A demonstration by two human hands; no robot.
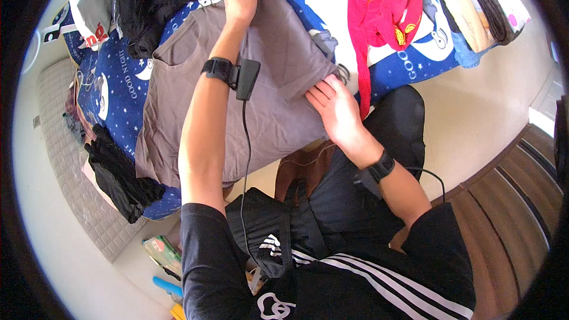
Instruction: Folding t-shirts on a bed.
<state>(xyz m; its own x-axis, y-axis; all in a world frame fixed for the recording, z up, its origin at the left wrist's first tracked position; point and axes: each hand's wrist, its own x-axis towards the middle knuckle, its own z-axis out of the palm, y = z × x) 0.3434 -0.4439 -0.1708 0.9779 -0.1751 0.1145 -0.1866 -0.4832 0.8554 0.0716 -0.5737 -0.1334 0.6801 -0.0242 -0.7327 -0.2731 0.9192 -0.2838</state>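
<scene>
A grey-brown T-shirt [275, 115] lies spread over a dark blue patterned bedcover, its round neckline toward the far left. Reaching across it, my left hand [242, 5] is at the shirt's far edge. The fingers are bent, with the thumb close to the fingertips at the cloth. On the shirt's right side, my right hand [338, 106] has its palm partly turned up. Its fingers are stretched out against the shirt's corner and hold nothing that I can see. Both wrists wear black straps with small devices.
Black clothing [157, 0] and a grey-white plastic bag [92, 6] lie at the far left of the bedcover [121, 101]. Another black garment [115, 169] is nearer. Right of the shirt, red cloth [379, 15] lies on white material. Folded clothes [465, 9] line the far right edge.
</scene>
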